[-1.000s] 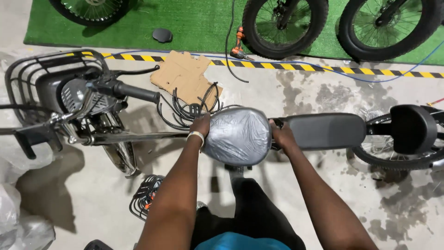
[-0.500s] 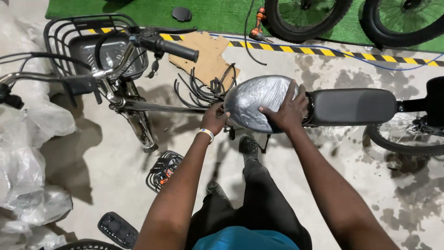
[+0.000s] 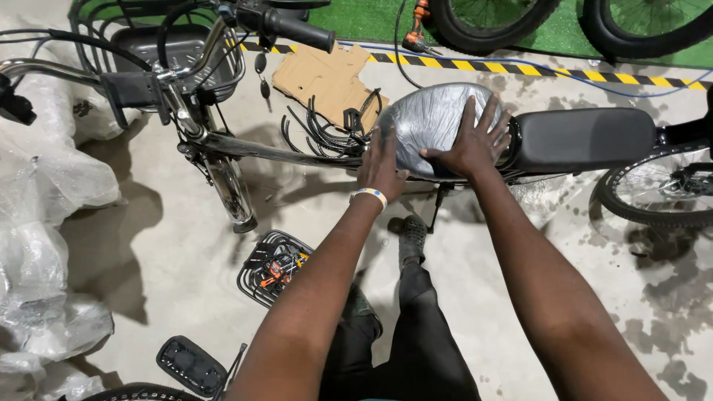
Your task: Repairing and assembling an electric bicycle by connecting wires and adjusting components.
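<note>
A bicycle stands across the view on a concrete floor. Its front saddle [image 3: 427,119] is wrapped in clear plastic film. My right hand [image 3: 475,137] lies flat on top of the wrapped saddle, fingers spread. My left hand [image 3: 380,160] presses against the saddle's near left edge; a pale wristband sits on that wrist. Behind the wrapped saddle runs a long black rear seat [image 3: 587,137]. The handlebar with a black grip [image 3: 297,28] and a front wire basket [image 3: 171,44] are at the upper left.
A small wire basket with orange-handled tools [image 3: 273,267] lies on the floor by my legs. Crumpled plastic wrap [image 3: 44,245] piles up at the left. Cardboard [image 3: 327,74] and black cables [image 3: 319,130] lie beyond the frame. A black pedal [image 3: 189,364] sits bottom left; other wheels [image 3: 490,18] stand on green turf.
My right hand has shifted from the saddle's side onto its top and spread flat. My left hand has moved along the near left edge. The view has drifted left and closer.
</note>
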